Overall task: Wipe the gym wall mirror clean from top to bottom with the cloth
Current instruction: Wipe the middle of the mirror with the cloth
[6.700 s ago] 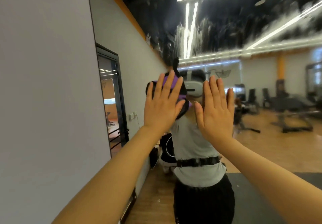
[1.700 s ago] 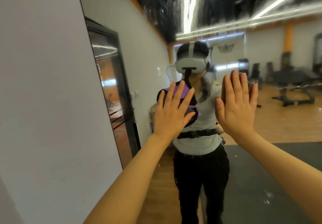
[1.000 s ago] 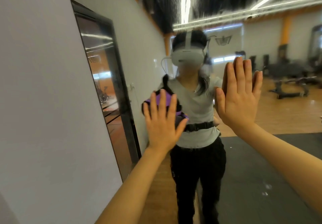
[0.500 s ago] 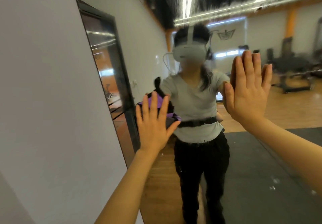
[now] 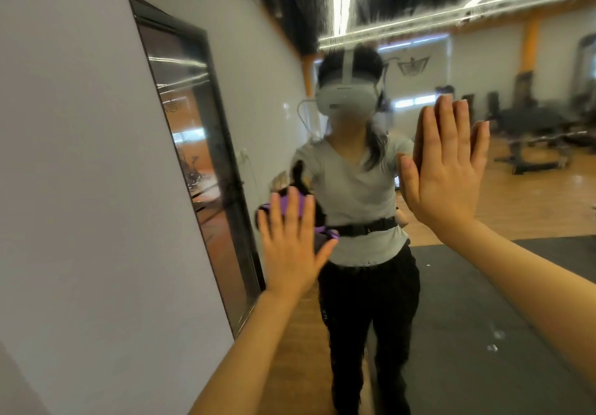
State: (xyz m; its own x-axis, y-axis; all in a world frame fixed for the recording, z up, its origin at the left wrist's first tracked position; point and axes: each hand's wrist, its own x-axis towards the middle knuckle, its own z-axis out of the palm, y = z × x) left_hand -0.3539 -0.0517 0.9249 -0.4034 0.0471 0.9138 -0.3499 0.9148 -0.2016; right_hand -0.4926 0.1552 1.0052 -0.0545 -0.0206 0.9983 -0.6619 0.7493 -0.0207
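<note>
Mirror (image 5: 483, 285) is filling the frame's right, streaks showing along its top; lower glass, I judge, is awaiting wiping. Left hand (image 5: 290, 246) is pressing the purple cloth (image 5: 287, 208) flat-fingered mid-frame; right hand (image 5: 448, 172) is resting open-palmed on glass.

The left hand (image 5: 292, 246) covers most of the purple cloth (image 5: 288, 209), so only its edges peek out. The mirror (image 5: 467, 301) runs off the top, right and bottom edges. The gym machines (image 5: 535, 130) in it look blurry.
</note>
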